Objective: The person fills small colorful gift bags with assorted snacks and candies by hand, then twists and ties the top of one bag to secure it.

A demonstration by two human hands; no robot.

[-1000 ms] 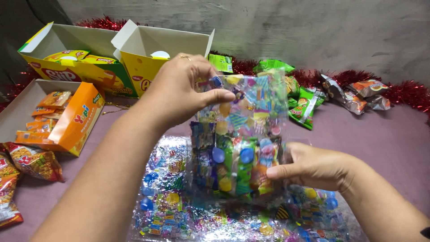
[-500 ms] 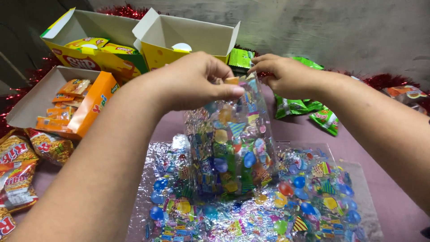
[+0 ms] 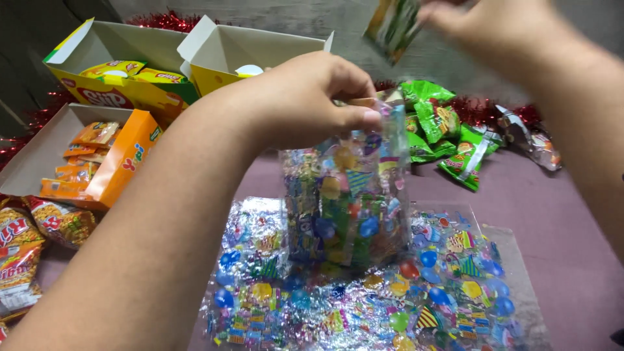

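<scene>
Far left edge: red and yellow snack packets (image 3: 26,253) are lying in a loose pile on the mauve table (image 3: 552,214). Just above them an open orange box (image 3: 97,162) is sitting with small orange sachets stacked inside. Behind it two yellow cartons (image 3: 130,71) are standing open side by side, flaps up, with red tinsel (image 3: 159,19) running along the wall behind them.

Centre: the left hand (image 3: 299,97) is reaching in from lower left, fingers curled, thumb and forefinger pinching the top edge of a clear printed gift bag (image 3: 348,195). The bag is hanging upright from that pinch, its bottom resting on or just above a stack of flat, empty bags (image 3: 364,292) of the same balloon-and-party-hat print, which are lying spread on the table. Colourful packets are showing through the bag's film; it is already partly filled.

Upper right: the right hand (image 3: 500,26) is raised above the bag's mouth, fingertips gripping a small green and yellow packet (image 3: 393,23). The packet is blurred and tilting, well clear of the bag, not touching it.

Right of centre, behind the bag: a heap of green snack packets (image 3: 448,136) is lying on the table, near the bag's right side. Farther right, a few silvery wrapped packets (image 3: 526,136) are lying against more tinsel.
</scene>
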